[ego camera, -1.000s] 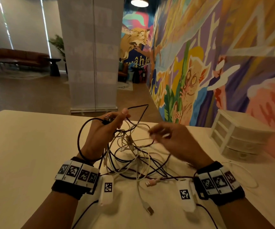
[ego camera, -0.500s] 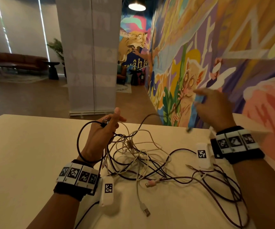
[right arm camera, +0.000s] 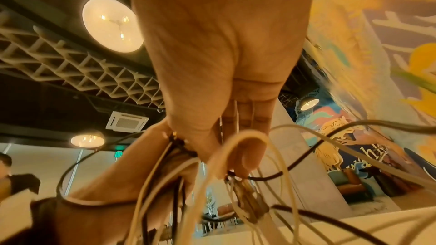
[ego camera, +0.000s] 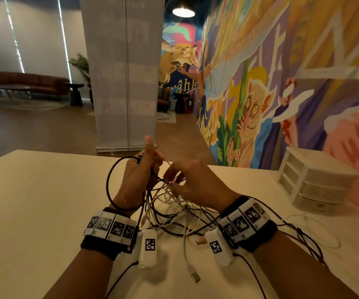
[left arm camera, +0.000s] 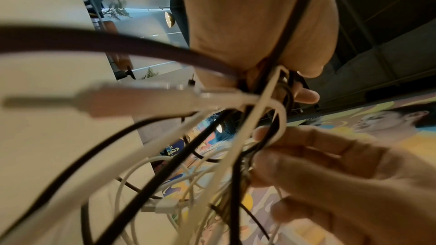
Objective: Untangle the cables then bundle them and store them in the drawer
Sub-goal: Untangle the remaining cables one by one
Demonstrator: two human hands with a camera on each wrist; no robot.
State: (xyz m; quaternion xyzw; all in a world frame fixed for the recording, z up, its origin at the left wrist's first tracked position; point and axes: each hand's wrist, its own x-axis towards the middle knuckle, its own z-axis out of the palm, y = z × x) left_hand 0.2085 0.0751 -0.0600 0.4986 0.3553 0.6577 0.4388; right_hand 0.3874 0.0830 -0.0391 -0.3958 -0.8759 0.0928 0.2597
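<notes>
Cable tangle [ego camera: 170,203]: black and white leads, knotted, lifted above the table [ego camera: 34,201]. Left hand [ego camera: 135,180] gripped the gathered strands at the tangle's top; loops trailed down toward the person. Right hand [ego camera: 198,182], just right of it, pinched a white loop [right arm camera: 238,137]. Drawer unit [ego camera: 312,182] stood well right, drawers closed. Crossing black leads obstructed the loop.

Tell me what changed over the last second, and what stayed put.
The right hand, which half a second ago had swung up and out to the right drawing a dark cable clear, has come back to the tangle of cables and now pinches a white loop. The left hand still grips the bunch. The drawer unit has not moved.
</notes>
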